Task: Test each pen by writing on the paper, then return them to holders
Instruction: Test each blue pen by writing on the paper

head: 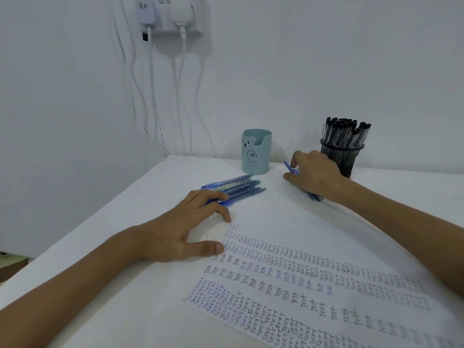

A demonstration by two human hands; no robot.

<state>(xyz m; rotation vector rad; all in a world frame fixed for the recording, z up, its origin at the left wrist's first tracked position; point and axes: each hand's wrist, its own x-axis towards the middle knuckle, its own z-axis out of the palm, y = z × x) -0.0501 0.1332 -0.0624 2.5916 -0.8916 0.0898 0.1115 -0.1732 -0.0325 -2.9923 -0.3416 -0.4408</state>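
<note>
1. Paper (288,297) lies nearest, flat on the white table (100,234), running from the centre towards the lower right. Slanted rows of handwriting fill it: small "TEST" words in black and blue-violet ink, with two rows of larger characters between them.
2. Both bare forearms reach in from the lower corners.
3. The left hand (190,229) rests palm down at the paper's upper left corner. Its fingers are spread and relaxed and grasp nothing. The thumb tip lies on the paper's edge, and the farther fingers lie over the near ends of a loose pile of blue pens (238,188).
4. That pile lies on the table just beyond the paper, the pens roughly parallel and pointing towards the right.
5. The right hand (313,174) is farther back and to the right, its fingers curled around a held blue pen (290,168). One end sticks out to the left past the fingers, and dark ends show beneath the wrist. I cannot tell how many pens it grips.
6. Behind the right hand stands a black mesh holder (350,156) packed with upright black-capped pens (344,133).
7. A pale blue bear holder (256,151) stands to its left, near the wall, just behind the pile.
8. On the wall at upper left, a socket (173,16) carries plugs, with white cables (150,84) hanging down.
</note>
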